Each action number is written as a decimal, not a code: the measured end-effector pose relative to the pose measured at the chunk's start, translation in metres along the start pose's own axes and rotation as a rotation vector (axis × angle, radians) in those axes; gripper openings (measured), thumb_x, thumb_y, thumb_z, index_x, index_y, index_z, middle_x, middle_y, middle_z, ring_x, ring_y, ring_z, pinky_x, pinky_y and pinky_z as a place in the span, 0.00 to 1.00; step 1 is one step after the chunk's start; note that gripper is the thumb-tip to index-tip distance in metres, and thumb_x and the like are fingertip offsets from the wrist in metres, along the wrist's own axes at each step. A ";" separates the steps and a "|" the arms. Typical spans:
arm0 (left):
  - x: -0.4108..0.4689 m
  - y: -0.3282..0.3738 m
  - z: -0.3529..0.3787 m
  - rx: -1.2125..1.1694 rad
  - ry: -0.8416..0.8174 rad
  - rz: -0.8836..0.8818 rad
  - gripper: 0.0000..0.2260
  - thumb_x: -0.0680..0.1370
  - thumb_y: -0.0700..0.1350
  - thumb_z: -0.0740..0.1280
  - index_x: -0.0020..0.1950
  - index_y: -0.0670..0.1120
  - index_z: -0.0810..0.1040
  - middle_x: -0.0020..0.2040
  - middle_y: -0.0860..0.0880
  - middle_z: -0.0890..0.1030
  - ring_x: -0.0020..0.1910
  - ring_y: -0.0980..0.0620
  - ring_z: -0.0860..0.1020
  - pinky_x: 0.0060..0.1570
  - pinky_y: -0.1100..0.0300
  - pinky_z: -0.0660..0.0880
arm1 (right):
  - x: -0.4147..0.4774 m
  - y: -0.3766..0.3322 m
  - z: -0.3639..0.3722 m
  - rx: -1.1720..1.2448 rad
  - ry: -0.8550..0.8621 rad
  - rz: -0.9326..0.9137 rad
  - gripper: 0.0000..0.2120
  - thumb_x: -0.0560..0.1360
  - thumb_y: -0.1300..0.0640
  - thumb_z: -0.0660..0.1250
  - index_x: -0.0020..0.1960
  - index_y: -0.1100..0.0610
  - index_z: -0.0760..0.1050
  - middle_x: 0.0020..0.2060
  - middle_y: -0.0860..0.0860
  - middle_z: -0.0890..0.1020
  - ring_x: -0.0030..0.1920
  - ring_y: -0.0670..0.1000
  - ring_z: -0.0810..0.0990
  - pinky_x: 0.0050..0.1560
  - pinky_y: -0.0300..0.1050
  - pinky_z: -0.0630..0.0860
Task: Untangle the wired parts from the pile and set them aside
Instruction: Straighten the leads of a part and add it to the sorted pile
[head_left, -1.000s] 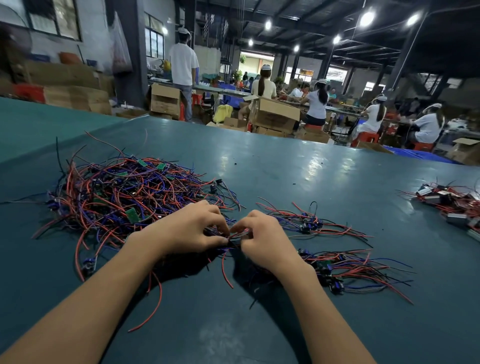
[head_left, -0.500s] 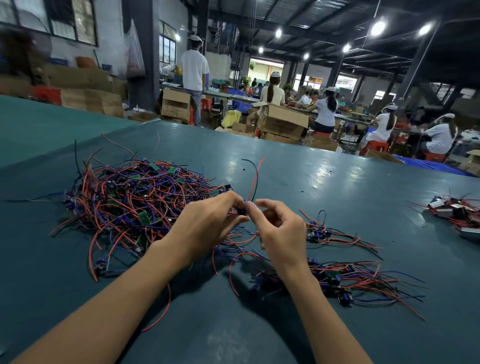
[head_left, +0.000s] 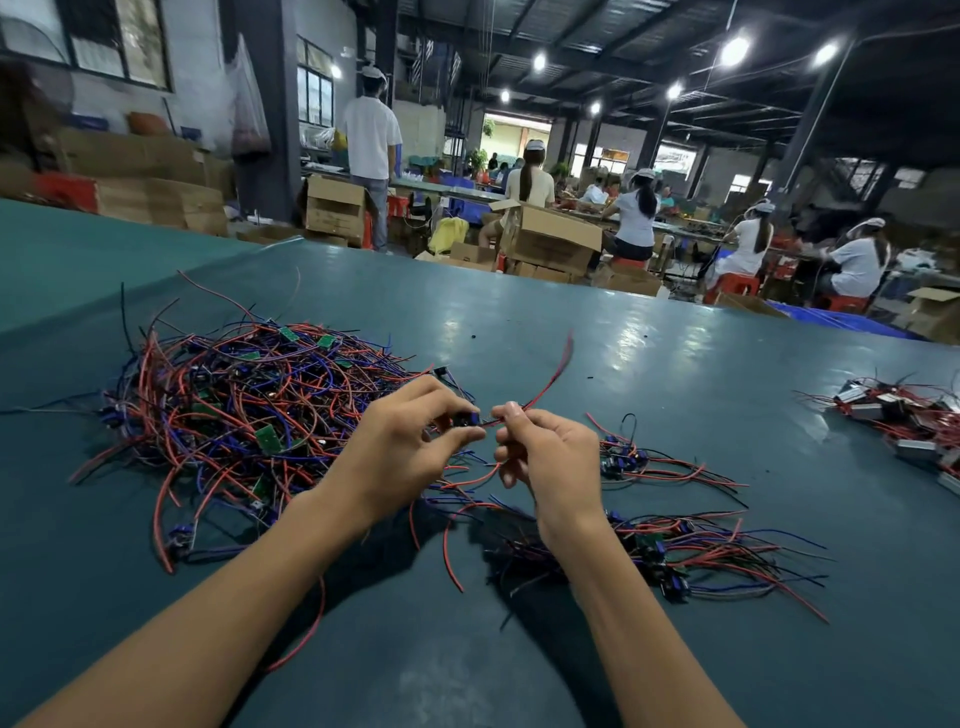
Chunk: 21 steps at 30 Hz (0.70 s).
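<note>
- Head view. Noted left hand (head_left: 400, 441) pinching a small dark part (head_left: 464, 420) between thumb and forefinger, other fingers loosely curled.
- Noted right hand (head_left: 550, 457) curled round that part's red wire (head_left: 545, 387), nipped at the thumb tip, with free end rising up and away from the fingertips.
- Located pile (head_left: 249, 415) just left of the left fingers, with loose strands trailing beneath both hands; cannot tell whether any belong to the held part.
- Located bundles (head_left: 675, 551) right of and below the right fingers, lying on the table (head_left: 623, 364).
- Judged step: freeing one part's wires. Recommend holding the part steady, sliding the right fingers along the wire toward its end, pulling slowly, stopping at any snag, then laying it beside the bundles, wires aligned.
</note>
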<state>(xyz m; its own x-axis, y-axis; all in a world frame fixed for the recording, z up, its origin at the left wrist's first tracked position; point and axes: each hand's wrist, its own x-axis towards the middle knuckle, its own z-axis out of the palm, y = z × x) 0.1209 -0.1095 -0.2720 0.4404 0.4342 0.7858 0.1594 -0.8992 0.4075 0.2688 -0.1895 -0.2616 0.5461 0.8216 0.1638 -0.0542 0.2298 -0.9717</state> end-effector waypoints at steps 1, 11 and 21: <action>0.002 -0.001 -0.002 -0.013 0.014 -0.004 0.07 0.73 0.41 0.78 0.50 0.43 0.85 0.46 0.51 0.81 0.42 0.56 0.79 0.40 0.61 0.76 | 0.002 -0.003 -0.002 0.055 0.035 0.032 0.10 0.80 0.63 0.68 0.42 0.64 0.83 0.29 0.52 0.78 0.26 0.48 0.75 0.21 0.40 0.68; 0.004 -0.008 -0.008 -0.055 -0.040 0.032 0.07 0.74 0.42 0.77 0.50 0.43 0.85 0.46 0.54 0.81 0.42 0.59 0.79 0.39 0.58 0.77 | 0.011 -0.018 -0.023 0.373 0.139 0.152 0.07 0.80 0.63 0.67 0.46 0.66 0.81 0.28 0.50 0.77 0.26 0.45 0.73 0.22 0.36 0.67; 0.005 -0.030 -0.019 -0.055 -0.073 -0.039 0.06 0.75 0.43 0.76 0.49 0.44 0.83 0.44 0.50 0.77 0.40 0.52 0.77 0.38 0.53 0.76 | 0.002 -0.025 -0.015 0.570 -0.101 0.198 0.12 0.80 0.55 0.65 0.47 0.63 0.82 0.30 0.48 0.75 0.26 0.42 0.71 0.21 0.34 0.63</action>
<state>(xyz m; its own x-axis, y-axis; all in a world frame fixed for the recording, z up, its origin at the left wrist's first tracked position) 0.1019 -0.0794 -0.2716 0.4985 0.4621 0.7334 0.1299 -0.8763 0.4639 0.2837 -0.2011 -0.2391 0.3997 0.9161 0.0316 -0.6004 0.2878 -0.7461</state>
